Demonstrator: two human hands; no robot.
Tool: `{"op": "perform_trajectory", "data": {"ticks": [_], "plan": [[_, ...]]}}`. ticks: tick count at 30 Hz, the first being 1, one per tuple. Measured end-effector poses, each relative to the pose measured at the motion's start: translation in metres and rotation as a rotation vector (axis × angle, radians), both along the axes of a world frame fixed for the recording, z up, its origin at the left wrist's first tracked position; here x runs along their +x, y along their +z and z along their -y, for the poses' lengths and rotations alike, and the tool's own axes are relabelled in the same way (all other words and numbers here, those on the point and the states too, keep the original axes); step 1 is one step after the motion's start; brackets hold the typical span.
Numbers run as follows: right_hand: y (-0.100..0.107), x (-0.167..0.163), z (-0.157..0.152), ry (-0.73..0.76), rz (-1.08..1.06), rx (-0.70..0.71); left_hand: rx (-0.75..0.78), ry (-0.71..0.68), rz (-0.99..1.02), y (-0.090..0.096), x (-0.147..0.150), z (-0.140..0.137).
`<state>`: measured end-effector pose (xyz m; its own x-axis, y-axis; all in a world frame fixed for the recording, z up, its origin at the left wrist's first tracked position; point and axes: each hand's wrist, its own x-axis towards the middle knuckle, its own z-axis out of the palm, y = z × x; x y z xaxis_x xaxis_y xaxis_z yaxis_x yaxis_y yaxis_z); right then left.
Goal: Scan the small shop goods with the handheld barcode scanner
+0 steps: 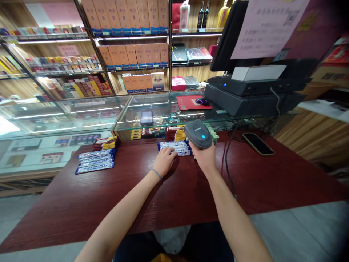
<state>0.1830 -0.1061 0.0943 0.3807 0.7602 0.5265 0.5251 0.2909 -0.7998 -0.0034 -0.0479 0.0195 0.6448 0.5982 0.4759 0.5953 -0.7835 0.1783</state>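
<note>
My right hand (pixel 205 157) is closed round the handle of a dark grey barcode scanner (pixel 198 134) with a blue light on top. The scanner's head is above the right end of a group of blue-and-white snack packets (pixel 183 147). On the left part of that group rests my left hand (pixel 164 160), its fingers bent and closed on a packet; the fingertips are partly hidden. A grey band circles the left wrist. Further left, more blue-and-white snack packets (pixel 96 161) lie side by side on the dark red table (pixel 131 189).
Brown-and-yellow packs (pixel 176 133) and green-lidded tubes (pixel 213 133) stand behind the packets, more packs (pixel 105 143) at left. A black cable (pixel 227 163) crosses the table near a phone (pixel 258 143). A glass counter (pixel 152 105) bears a mouse (pixel 201 101) and a monitor (pixel 229 36).
</note>
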Motion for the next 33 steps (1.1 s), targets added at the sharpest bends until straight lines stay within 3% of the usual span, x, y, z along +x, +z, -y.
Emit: {"op": "perform_trajectory", "data": {"ticks": [3,11,16,22,33], "plan": [[0.002,-0.002,-0.001,-0.054,-0.075,0.022,0.007,0.0,0.008,-0.001,0.0,0.0],[0.003,-0.005,0.0,-0.032,-0.069,0.027,-0.003,0.0,0.045,0.0,-0.002,0.001],[-0.001,-0.013,-0.003,-0.046,0.025,0.084,-0.029,0.04,0.066,0.011,-0.025,0.004],[-0.003,-0.034,0.0,0.054,0.097,0.0,-0.003,0.167,0.06,0.021,-0.094,0.009],[-0.009,-0.093,0.016,0.231,0.304,-0.212,0.077,0.526,0.012,0.03,-0.255,0.022]]}}
